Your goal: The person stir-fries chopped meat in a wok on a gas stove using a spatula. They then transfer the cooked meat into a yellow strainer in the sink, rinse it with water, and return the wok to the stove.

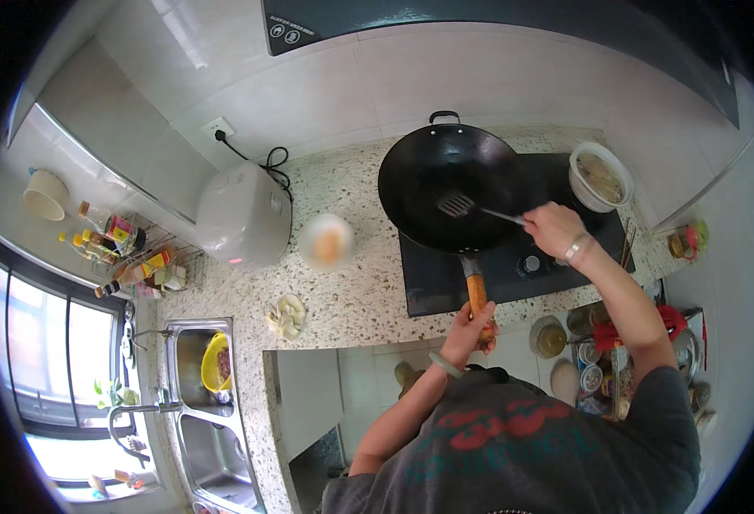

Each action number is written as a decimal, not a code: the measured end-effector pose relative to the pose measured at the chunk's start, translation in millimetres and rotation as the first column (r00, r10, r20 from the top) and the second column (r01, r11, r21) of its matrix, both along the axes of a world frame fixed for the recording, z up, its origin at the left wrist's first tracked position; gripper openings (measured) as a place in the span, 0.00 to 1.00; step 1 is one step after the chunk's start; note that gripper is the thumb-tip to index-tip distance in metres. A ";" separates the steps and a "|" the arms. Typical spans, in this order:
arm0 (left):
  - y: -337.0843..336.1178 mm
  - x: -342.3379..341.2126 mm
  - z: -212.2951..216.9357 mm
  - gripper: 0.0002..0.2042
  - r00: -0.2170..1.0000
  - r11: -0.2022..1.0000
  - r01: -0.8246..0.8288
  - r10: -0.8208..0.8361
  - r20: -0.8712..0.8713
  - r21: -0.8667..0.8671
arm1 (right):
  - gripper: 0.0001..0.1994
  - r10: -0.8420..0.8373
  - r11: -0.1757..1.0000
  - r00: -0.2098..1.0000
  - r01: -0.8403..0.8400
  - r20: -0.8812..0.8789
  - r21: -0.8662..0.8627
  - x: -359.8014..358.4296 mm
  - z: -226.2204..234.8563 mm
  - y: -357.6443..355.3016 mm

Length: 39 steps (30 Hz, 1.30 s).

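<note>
Black round wok (445, 184), upper centre of the frame, on a dark glass hob (514, 274) set in a speckled stone table (342, 291); its wooden handle (477, 295) runs straight down to the left hand (471, 330), clasped around it. Right hand (552, 230), right of the wok, grips a slotted metal spatula (456, 204) lying leftward, blade inside the wok.

My wok (450, 184) is dark matt metal with a wooden handle (476, 293); the spatula (458, 204) is bright steel. The hob (514, 265) is glossy black glass, the counter (351, 291) polished speckled stone, the sink (214, 428) brushed steel, the rice cooker (241, 216) smooth white plastic.
</note>
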<state>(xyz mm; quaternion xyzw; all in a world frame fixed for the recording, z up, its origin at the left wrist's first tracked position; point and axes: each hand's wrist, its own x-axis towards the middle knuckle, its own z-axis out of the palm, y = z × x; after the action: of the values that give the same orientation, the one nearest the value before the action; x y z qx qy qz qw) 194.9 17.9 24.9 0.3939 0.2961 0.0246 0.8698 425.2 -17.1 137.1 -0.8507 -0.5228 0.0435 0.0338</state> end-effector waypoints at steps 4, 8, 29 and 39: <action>1.1 -0.2 9.9 0.19 0.999 0.999 0.041 -0.041 0.004 0.020 | 0.08 0.021 1.000 0.999 -0.020 0.034 -0.005 -4.3 8.7 -23.4; 11.3 -3.6 -1.9 0.24 0.998 0.997 0.065 -0.065 0.007 0.040 | 0.08 -0.039 0.996 0.996 0.033 0.081 0.081 1.2 -21.3 5.0; 290.5 -61.5 -158.7 0.24 0.509 0.509 -0.861 0.861 0.028 0.000 | 0.10 -0.202 0.976 0.978 0.195 0.059 0.101 -26.3 -21.4 31.2; 191.0 -60.4 -157.5 0.33 0.439 0.439 -0.895 0.898 0.023 -0.081 | 0.11 -0.148 0.988 0.987 0.145 0.069 0.045 -44.4 0.3 5.7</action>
<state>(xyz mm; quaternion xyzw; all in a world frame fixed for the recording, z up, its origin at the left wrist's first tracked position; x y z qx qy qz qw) 134.5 208.9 -132.5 0.1520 0.4329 0.4847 0.7447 380.7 -11.4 137.3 -0.8870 -0.4605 0.0000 0.0348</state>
